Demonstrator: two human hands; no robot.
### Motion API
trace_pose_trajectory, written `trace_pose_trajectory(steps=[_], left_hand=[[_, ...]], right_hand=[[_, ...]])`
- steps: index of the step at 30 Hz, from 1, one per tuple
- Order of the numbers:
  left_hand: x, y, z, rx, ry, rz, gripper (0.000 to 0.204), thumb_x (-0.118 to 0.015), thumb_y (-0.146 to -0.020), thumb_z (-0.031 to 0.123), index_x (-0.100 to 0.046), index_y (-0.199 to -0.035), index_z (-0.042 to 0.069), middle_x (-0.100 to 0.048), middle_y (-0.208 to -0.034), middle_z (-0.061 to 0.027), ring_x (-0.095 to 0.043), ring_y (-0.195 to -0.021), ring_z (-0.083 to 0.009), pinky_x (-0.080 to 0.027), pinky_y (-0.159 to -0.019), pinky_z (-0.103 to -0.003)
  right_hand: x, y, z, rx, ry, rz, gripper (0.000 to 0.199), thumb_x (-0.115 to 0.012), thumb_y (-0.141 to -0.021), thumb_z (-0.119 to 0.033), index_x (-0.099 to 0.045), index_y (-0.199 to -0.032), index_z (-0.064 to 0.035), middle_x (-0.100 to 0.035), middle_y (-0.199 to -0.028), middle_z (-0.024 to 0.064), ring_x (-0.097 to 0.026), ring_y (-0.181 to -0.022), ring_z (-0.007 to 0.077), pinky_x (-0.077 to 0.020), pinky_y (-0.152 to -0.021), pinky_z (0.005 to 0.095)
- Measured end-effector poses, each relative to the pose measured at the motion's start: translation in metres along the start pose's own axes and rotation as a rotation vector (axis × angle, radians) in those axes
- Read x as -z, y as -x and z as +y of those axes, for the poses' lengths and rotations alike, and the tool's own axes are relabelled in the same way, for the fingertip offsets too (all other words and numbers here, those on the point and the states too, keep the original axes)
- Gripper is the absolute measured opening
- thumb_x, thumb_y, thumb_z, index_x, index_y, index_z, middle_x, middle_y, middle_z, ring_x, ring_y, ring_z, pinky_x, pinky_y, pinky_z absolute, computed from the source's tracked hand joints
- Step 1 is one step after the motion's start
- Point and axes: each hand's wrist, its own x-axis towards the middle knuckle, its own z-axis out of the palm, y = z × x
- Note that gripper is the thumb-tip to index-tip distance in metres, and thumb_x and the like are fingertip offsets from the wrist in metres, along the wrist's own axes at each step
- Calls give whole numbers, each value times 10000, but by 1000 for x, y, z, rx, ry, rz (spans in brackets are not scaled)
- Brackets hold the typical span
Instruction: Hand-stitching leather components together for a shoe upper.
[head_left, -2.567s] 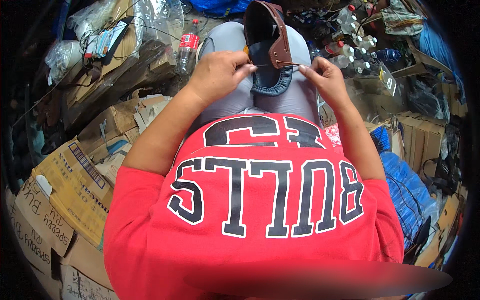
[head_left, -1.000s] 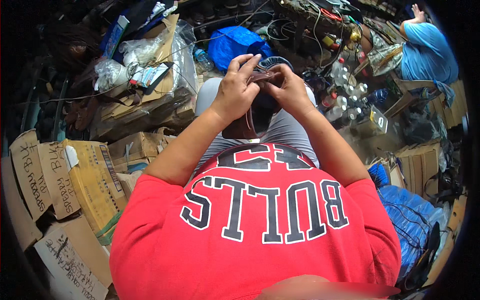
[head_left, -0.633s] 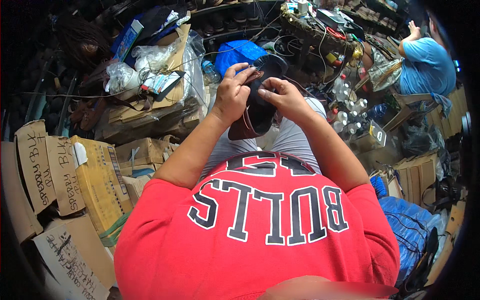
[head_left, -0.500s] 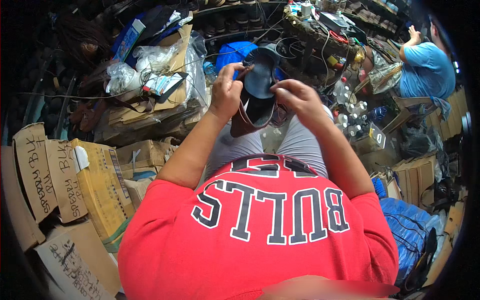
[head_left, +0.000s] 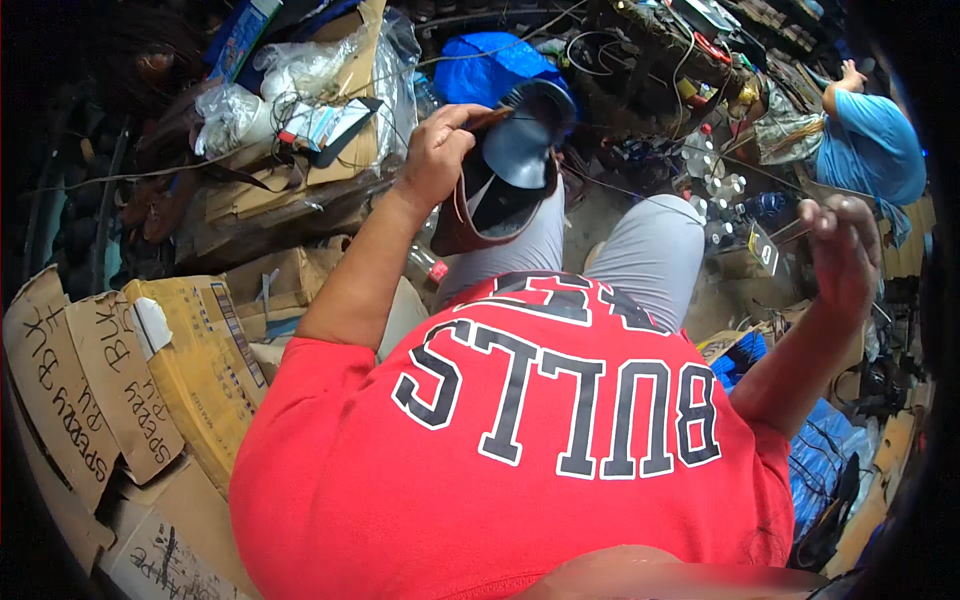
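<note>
- The shoe (head_left: pixel 520 160), a moment ago gripped by both hands, is now held over the lap by the left hand (head_left: pixel 435 150) alone, fingers clamped on its upper.
- The right hand (head_left: pixel 845 250) has been drawn away to the side, fingers loosely curled; whether a thread is pinched cannot be told.

Even, soft daylight — dark vignette at the fisheye rim (edges bend), lower edge blurred

blue-grey shoe (head_left: pixel 525 140), brown strap (head_left: pixel 470 235), red shirt (head_left: pixel 500 470).
</note>
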Motion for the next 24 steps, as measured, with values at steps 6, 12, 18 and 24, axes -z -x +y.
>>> trace_pose_trajectory(steps=[6,12,18,24], left_hand=[[-17,24,-22,55,-138,-123,345,-464,-742,73,-651,-1012,-35,-640,-968,-184,-586,-934,-276,-441,-877,-316],[-21,28,-52,372,19,-158,370,-462,-754,90,-620,-1059,-48,-624,-986,-121,-570,-915,-193,-426,-857,-268],[-22,24,-50,671,157,-160,375,-471,-773,103,-612,-1089,-41,-620,-953,-48,-559,-883,-125,-430,-811,-231],[-19,11,-35,611,-33,-362,328,-579,-775,146,-652,-1063,8,-665,-874,-61,-600,-780,-128,-470,-729,-261]], right_hand=[[101,7,-10,-58,-414,367,180,-502,-917,-50,-547,-1091,-46,-486,-907,33,-494,-883,144,-324,-935,390],[83,-20,13,-27,-472,206,274,-582,-876,-105,-548,-1145,-63,-566,-1046,63,-521,-1046,178,-220,-1054,519],[111,-30,40,-80,-630,183,250,-546,-903,-117,-600,-1145,-87,-617,-1174,81,-506,-1144,267,-251,-1023,536],[143,-21,39,-22,-130,438,343,-471,-951,-176,-513,-1286,-113,-472,-1370,77,-389,-1270,256,-245,-1032,466]])
